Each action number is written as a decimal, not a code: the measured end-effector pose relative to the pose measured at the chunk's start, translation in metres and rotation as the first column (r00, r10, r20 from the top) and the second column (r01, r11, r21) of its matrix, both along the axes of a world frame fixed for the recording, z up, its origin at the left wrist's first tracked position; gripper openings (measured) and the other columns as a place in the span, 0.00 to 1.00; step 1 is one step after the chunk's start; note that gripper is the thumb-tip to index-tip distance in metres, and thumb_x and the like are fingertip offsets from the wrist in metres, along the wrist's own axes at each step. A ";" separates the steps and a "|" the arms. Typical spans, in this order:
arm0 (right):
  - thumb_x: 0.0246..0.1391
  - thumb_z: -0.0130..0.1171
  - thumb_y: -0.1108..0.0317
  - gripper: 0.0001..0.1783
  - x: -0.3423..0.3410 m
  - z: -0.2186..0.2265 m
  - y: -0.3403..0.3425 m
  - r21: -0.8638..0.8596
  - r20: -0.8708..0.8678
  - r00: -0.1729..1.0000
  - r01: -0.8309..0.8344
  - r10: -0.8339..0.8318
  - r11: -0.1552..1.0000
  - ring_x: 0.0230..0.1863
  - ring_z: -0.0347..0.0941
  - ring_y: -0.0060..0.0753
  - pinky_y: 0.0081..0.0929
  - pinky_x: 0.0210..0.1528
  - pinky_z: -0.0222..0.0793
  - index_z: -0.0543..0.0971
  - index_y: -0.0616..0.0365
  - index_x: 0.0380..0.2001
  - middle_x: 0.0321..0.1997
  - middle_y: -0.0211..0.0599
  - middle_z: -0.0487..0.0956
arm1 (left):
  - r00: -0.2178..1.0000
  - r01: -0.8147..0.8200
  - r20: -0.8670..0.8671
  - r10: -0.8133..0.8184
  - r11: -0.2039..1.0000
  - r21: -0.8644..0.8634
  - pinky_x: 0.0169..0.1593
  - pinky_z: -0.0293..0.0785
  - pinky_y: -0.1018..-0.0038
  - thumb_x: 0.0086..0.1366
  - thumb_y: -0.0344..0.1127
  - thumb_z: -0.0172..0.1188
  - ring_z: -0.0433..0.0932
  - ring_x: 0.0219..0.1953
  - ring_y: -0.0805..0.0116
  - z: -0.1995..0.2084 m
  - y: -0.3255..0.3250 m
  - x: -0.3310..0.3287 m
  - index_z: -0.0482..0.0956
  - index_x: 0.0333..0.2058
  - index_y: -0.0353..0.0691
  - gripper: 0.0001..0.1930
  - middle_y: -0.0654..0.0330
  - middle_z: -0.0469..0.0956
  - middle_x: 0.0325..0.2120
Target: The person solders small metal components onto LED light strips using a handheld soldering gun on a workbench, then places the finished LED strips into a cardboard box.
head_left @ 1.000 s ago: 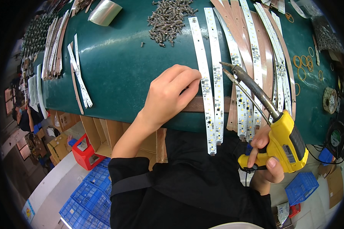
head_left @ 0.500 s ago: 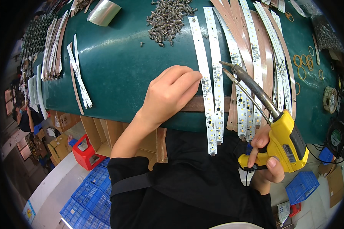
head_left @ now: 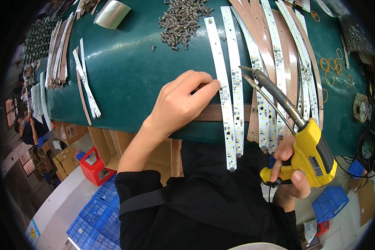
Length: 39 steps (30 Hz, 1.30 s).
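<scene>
My left hand [head_left: 183,100] is closed, its fingertips pinching at the left edge of a white LED strip board [head_left: 224,89]. The thumb is mostly hidden behind the fingers. A second LED board [head_left: 236,96] lies just to the right, and both overhang the table's near edge. My right hand [head_left: 291,171] grips a yellow soldering gun [head_left: 314,154] by its handle. Its dark iron tip and the thin feed tube beside it point up and left, over the second board's right edge. Whether the tip touches that board I cannot tell.
More LED boards [head_left: 280,62] and brown strips [head_left: 254,25] overlap on the right of the green table [head_left: 125,79]. Small metal parts [head_left: 181,23] are heaped at the back, near a tape roll [head_left: 112,13]. Rubber bands [head_left: 330,77] lie far right; blue crates [head_left: 98,212] stand below left.
My left fingers have shifted slightly and a gap shows between them. The soldering gun stays almost where it was, its tip by the second board.
</scene>
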State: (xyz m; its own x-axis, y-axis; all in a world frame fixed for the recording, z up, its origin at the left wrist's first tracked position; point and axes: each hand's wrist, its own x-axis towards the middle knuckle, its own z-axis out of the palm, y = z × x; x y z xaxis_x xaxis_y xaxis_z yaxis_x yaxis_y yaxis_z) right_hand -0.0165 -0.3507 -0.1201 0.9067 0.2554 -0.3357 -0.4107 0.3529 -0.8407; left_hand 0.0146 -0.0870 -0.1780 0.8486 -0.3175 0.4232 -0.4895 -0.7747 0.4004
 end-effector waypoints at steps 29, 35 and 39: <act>0.37 0.56 0.63 0.34 -0.005 0.005 0.004 -0.097 -0.024 0.998 -0.054 0.051 0.994 0.27 0.68 0.33 0.17 0.16 0.70 0.63 0.79 0.45 0.32 0.52 0.68 | 0.993 -0.084 -0.099 0.061 0.967 -0.242 0.33 0.73 0.72 0.48 0.23 0.62 0.75 0.30 0.63 -0.007 0.000 -0.002 0.76 0.29 0.38 0.08 0.60 0.75 0.28; 0.37 0.57 0.63 0.32 -0.003 0.007 0.008 -0.150 -0.041 0.996 -0.085 0.080 0.985 0.25 0.69 0.33 0.17 0.18 0.70 0.65 0.77 0.43 0.32 0.52 0.68 | 0.987 -0.084 -0.158 0.039 0.953 -0.291 0.32 0.74 0.79 0.49 0.20 0.62 0.76 0.29 0.71 -0.006 0.003 -0.004 0.77 0.32 0.34 0.09 0.58 0.77 0.30; 0.37 0.57 0.58 0.28 -0.004 0.008 0.021 -0.169 -0.024 0.999 0.026 -0.031 0.985 0.21 0.68 0.31 0.19 0.21 0.68 0.67 0.72 0.37 0.30 0.47 0.68 | 0.981 -0.093 -0.188 0.036 0.949 -0.303 0.32 0.75 0.80 0.49 0.19 0.61 0.76 0.29 0.71 -0.005 0.000 -0.002 0.77 0.32 0.33 0.09 0.57 0.77 0.30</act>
